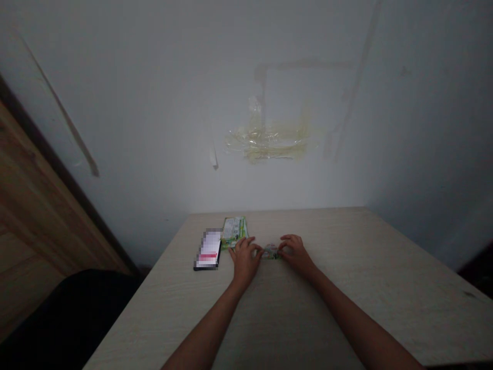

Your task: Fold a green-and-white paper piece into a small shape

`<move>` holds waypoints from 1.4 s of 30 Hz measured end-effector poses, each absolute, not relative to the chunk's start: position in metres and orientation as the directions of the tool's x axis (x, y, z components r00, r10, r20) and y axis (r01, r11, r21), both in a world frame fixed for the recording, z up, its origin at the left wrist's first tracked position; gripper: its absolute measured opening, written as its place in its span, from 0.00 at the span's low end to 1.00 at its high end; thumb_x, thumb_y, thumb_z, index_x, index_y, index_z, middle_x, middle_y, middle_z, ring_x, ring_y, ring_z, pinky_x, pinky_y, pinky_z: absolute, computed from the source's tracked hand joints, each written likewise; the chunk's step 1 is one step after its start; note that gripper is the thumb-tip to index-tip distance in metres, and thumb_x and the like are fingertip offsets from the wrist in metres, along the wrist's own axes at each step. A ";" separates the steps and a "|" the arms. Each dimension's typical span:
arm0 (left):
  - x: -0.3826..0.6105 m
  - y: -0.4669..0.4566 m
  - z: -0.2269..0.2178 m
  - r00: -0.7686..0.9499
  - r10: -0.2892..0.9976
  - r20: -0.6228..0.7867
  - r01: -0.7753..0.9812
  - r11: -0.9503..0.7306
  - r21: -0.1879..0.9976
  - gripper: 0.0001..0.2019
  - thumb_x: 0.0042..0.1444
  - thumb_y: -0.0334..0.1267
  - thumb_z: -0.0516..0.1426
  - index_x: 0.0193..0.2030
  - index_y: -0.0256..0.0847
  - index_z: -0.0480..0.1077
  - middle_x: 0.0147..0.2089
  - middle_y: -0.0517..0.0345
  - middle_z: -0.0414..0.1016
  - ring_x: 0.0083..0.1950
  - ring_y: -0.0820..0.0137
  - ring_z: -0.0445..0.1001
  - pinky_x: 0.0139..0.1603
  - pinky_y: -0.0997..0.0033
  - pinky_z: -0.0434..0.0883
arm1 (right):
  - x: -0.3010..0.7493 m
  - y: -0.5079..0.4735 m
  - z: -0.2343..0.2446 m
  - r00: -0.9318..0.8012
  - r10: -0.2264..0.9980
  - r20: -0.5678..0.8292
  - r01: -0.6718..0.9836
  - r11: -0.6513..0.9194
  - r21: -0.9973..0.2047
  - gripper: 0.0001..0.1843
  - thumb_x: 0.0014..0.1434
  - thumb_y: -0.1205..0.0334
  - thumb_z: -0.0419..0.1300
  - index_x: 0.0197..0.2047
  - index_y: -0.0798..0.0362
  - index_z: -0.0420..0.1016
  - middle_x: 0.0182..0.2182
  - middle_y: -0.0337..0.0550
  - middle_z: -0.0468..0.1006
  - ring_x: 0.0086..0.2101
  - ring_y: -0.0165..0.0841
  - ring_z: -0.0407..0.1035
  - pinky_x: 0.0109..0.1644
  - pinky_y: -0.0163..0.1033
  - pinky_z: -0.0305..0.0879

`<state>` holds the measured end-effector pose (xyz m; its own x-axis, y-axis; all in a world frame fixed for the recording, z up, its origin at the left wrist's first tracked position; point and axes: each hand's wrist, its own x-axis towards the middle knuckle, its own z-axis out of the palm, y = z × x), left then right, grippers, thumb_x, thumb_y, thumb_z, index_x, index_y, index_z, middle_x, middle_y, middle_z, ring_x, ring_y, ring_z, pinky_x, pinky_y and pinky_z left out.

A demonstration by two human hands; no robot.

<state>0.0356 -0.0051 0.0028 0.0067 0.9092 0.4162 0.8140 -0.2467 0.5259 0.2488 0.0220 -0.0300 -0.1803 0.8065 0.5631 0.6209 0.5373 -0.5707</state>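
Between my two hands is a small flat piece with a green and pale print (271,252), low over the table or on it; its exact kind is too small to make out. My left hand (245,255) pinches its left end between thumb and forefinger, the other fingers loosely spread. At its right end my right hand (296,253) pinches it the same way. Just beyond my left hand lies a green and white printed packet (234,229), partly covered by the fingers. A phone with a lit, blurred screen (208,250) rests to the left of that hand, beside the packet.
The pale wooden table (339,231) reaches back to a grey wall (154,103) with patches of yellowed tape (273,141). At the far left stands a wooden panel (46,205), with a dark rounded object (84,313) below it, beside the table's edge.
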 end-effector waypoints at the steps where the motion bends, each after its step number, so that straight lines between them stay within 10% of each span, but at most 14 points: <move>1: 0.035 -0.006 0.004 0.019 0.901 0.434 0.813 -0.266 0.518 0.03 0.55 0.40 0.61 0.35 0.50 0.77 0.59 0.59 0.71 0.65 0.55 0.57 0.65 0.32 0.43 | 0.249 0.022 -0.029 -0.173 0.793 0.585 0.619 0.549 -0.562 0.04 0.53 0.61 0.64 0.35 0.49 0.77 0.46 0.46 0.73 0.52 0.42 0.62 0.59 0.52 0.57; 31: 0.031 -0.008 0.001 0.151 0.918 0.367 0.936 -0.252 0.247 0.18 0.56 0.57 0.55 0.50 0.57 0.75 0.64 0.56 0.67 0.69 0.48 0.51 0.63 0.23 0.30 | 0.252 0.021 -0.022 -0.415 0.774 0.478 0.653 0.619 -0.435 0.05 0.55 0.67 0.64 0.36 0.50 0.80 0.36 0.44 0.79 0.41 0.36 0.69 0.47 0.42 0.64; 42: 0.031 -0.007 -0.003 0.296 0.887 0.354 0.888 -0.392 0.240 0.13 0.61 0.49 0.54 0.50 0.67 0.72 0.63 0.66 0.68 0.69 0.52 0.54 0.61 0.21 0.27 | 0.260 0.021 -0.018 -0.428 0.781 0.455 0.638 0.618 -0.460 0.06 0.55 0.66 0.65 0.37 0.49 0.81 0.36 0.43 0.80 0.41 0.36 0.70 0.49 0.42 0.64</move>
<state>0.0306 -0.0067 -0.0027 0.2963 0.8871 0.3540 0.8878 -0.3924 0.2403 0.2596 0.0211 -0.0183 -0.4279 0.7810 0.4550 0.6380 0.6175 -0.4600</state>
